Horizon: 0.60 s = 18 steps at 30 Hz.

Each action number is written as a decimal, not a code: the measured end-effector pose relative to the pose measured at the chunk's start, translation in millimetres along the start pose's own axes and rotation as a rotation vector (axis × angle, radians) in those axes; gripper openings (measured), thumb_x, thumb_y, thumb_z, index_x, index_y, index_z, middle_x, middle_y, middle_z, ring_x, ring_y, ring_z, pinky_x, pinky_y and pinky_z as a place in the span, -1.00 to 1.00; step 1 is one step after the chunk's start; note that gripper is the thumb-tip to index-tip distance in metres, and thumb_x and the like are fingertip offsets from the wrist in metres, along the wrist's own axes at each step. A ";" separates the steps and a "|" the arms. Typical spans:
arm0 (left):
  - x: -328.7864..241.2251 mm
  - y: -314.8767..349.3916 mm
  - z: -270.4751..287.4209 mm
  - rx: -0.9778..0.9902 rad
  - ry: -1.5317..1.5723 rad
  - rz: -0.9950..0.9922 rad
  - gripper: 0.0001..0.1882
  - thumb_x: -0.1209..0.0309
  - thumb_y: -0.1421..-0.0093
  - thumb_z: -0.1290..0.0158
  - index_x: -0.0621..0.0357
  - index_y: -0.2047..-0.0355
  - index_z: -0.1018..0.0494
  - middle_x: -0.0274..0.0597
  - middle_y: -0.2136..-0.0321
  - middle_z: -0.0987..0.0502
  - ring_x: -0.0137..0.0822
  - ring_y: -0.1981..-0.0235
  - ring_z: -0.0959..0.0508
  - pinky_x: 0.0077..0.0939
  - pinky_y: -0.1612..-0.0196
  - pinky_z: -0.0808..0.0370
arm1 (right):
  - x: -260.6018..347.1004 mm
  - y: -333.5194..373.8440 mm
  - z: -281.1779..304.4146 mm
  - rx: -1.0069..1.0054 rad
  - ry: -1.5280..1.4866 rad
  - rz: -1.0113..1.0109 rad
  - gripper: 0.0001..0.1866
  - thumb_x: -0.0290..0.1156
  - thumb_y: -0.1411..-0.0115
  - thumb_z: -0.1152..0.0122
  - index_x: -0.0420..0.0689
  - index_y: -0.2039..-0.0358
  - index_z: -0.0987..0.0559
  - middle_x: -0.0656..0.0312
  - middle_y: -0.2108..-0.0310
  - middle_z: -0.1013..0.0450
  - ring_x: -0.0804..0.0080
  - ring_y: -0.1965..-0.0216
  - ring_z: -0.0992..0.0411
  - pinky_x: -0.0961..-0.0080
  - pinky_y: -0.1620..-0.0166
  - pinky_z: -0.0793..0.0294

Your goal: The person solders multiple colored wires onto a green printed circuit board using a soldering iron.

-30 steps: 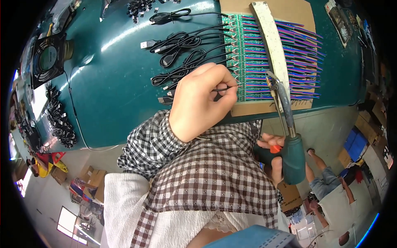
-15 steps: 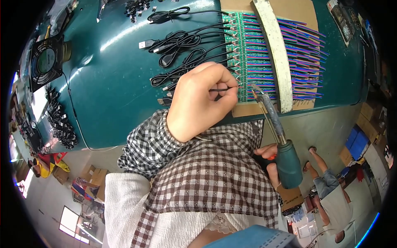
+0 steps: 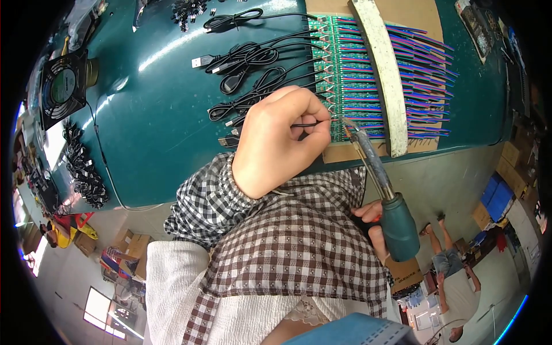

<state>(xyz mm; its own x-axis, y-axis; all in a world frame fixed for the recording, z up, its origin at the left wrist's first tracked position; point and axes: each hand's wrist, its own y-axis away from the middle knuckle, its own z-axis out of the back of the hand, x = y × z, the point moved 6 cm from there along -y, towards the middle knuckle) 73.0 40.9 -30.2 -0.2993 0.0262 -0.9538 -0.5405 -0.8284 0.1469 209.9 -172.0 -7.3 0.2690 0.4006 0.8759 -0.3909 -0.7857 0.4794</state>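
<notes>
My left hand [image 3: 275, 135] is closed in a pinch round the end of a black USB cable [image 3: 306, 125], right at the left edge of a row of green circuit boards [image 3: 336, 63]. A thin reddish wire pokes out from the fingertips over the boards. My right hand [image 3: 374, 214], mostly hidden behind the green handle, grips a soldering iron [image 3: 399, 227]. Its bent tip, with a thin metal tube alongside, sits over the boards just right of my left fingertips. Whether the tip touches the wire I cannot tell.
A pale worn bar [image 3: 386, 75] lies across the red, blue and black wires [image 3: 425, 77] on cardboard [image 3: 422, 12]. Coiled USB cables [image 3: 253, 54] lie left of the boards. A small fan [image 3: 63, 86] and a heap of black connectors [image 3: 83, 167] stand farther left. A person [image 3: 457, 287] is at the lower right.
The soldering iron's tip has moved slightly left, closer to my left fingertips. My left hand stays in place with the cable. The person at the lower right has shifted.
</notes>
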 end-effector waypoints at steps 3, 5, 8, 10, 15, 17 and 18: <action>0.4 0.2 -0.1 0.008 -0.004 0.004 -0.90 0.65 0.01 -0.17 0.25 0.47 -0.49 -0.40 0.50 -0.43 -0.71 0.57 -0.33 -0.83 0.57 -0.25 | 0.9 -0.4 -1.6 -0.006 -0.022 -0.014 -0.54 -0.27 -0.03 -0.45 -0.30 0.24 -0.42 0.09 0.38 -0.47 0.18 0.26 -0.51 0.12 0.07 -0.55; -0.4 0.2 -0.2 0.008 -0.004 0.005 -0.90 0.65 0.01 -0.17 0.25 0.46 -0.49 -0.40 0.50 -0.43 -0.71 0.57 -0.32 -0.83 0.57 -0.24 | 1.9 -0.5 -2.4 -0.019 -0.036 -0.022 -0.54 -0.27 -0.03 -0.45 -0.29 0.24 -0.42 0.09 0.38 -0.47 0.18 0.26 -0.51 0.11 0.07 -0.55; -0.4 0.4 -0.5 0.009 -0.002 0.009 -0.90 0.65 0.01 -0.17 0.25 0.46 -0.49 -0.40 0.50 -0.43 -0.72 0.57 -0.32 -0.83 0.57 -0.24 | 2.2 -1.3 -2.8 -0.022 -0.033 -0.026 -0.55 -0.29 -0.03 -0.44 -0.29 0.25 -0.41 0.09 0.39 -0.47 0.19 0.26 -0.51 0.12 0.07 -0.55; 0.0 0.5 -0.7 0.010 0.003 0.012 -0.90 0.65 0.01 -0.17 0.25 0.46 -0.49 -0.40 0.50 -0.43 -0.72 0.57 -0.33 -0.83 0.57 -0.25 | 2.0 -1.5 -3.1 -0.008 -0.017 -0.033 -0.57 -0.30 -0.03 -0.44 -0.29 0.27 -0.41 0.08 0.39 -0.47 0.19 0.27 -0.51 0.13 0.07 -0.55; 0.2 0.4 -0.5 0.016 0.008 0.025 -0.89 0.66 0.00 -0.17 0.25 0.46 -0.49 -0.39 0.48 -0.43 -0.72 0.55 -0.35 -0.84 0.55 -0.27 | 1.6 -2.4 -3.1 -0.015 -0.004 -0.044 -0.56 -0.29 -0.01 -0.45 -0.29 0.28 -0.42 0.09 0.40 -0.47 0.21 0.28 -0.51 0.15 0.07 -0.55; 0.0 0.5 -0.3 0.015 0.012 0.024 -0.89 0.66 0.00 -0.17 0.25 0.46 -0.49 -0.39 0.48 -0.43 -0.72 0.55 -0.35 -0.84 0.55 -0.27 | 0.3 -1.8 -2.3 -0.015 0.006 -0.048 -0.56 -0.29 -0.01 -0.46 -0.30 0.28 -0.42 0.09 0.41 -0.47 0.21 0.28 -0.51 0.15 0.08 -0.56; -0.1 0.6 -0.1 0.013 0.016 0.024 -0.89 0.66 0.00 -0.17 0.25 0.46 -0.48 -0.39 0.48 -0.43 -0.71 0.54 -0.36 -0.85 0.55 -0.28 | -2.1 -1.3 -2.0 -0.009 -0.013 -0.048 -0.56 -0.29 -0.01 -0.46 -0.30 0.29 -0.42 0.09 0.41 -0.47 0.22 0.29 -0.51 0.17 0.08 -0.56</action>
<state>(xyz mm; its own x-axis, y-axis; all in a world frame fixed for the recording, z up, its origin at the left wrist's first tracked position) 72.8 40.3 -30.0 -0.2998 -0.0027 -0.9540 -0.5434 -0.8215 0.1731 208.1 -170.9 -9.6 0.2986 0.4314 0.8513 -0.3850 -0.7617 0.5211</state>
